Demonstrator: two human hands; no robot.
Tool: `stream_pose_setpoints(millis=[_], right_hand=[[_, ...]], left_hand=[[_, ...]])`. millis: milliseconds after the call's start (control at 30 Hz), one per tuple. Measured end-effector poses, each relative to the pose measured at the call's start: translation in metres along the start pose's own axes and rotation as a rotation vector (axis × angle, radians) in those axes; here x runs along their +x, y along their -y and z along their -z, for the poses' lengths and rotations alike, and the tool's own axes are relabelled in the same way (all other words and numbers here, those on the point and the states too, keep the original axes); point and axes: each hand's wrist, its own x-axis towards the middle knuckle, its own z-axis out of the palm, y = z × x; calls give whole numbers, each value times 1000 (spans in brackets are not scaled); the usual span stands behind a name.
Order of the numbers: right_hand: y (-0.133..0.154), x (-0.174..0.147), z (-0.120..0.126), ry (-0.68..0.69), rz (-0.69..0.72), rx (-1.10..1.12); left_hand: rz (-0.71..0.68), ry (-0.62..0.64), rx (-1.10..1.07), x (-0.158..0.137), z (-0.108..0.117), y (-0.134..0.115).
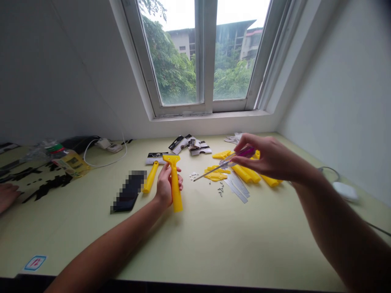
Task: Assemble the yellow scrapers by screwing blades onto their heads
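- Yellow scraper point(176, 185): held over the middle of the table point(214, 244), its flared head toward the window point(210, 108), its handle toward the near edge.
- Left hand point(165, 186): fingers curled around the scraper's handle.
- Right hand point(264, 156): thumb and fingers pinching the purple-and-clear handle of a screwdriver point(210, 172); the slim metal shaft slants down leftward, its tip apart from the scraper.
- Room: pale green tabletop extends from the scraper to the near edge.
- Materials: smooth yellow plastic handles point(249, 175) and flat, pointed yellow plates point(215, 176); thin, straight metal blades point(236, 188); small metal screws point(220, 189) and nuts point(193, 175).
- Surroundings, left: a loose yellow handle point(150, 178) just beside a partly pixelated phone point(130, 199); farther off, a bottle point(73, 161), black scraps point(45, 187) and a co-worker's hand point(7, 197).
- Surroundings, behind: printed cards point(179, 144).
- Obstacles: nuts, screws and plates lie below the screwdriver, between the hands.
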Motion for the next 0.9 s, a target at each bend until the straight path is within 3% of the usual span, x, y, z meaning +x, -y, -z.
stream_pose_setpoints(millis=[100,233,400,633,767,900], right_hand=[[12,-3,-32,57,-8,-39],[29,-36,-92,90,-18,-170],[45,-76,-148,247,17,-346],[50,-60,-146,406,77,-185],[17,-19,-141,280,-37,-156],[-34,57,-143,144,-289,-179]], left_hand=[[-68,-33,-1,1,0,-4],[-133,-1,27,-4,-4,-6],[-84,40,25,-12,-11,3],[-3,91,55,-20,-15,12],[45,116,66,-22,-14,15],[56,140,35,-23,-12,23]])
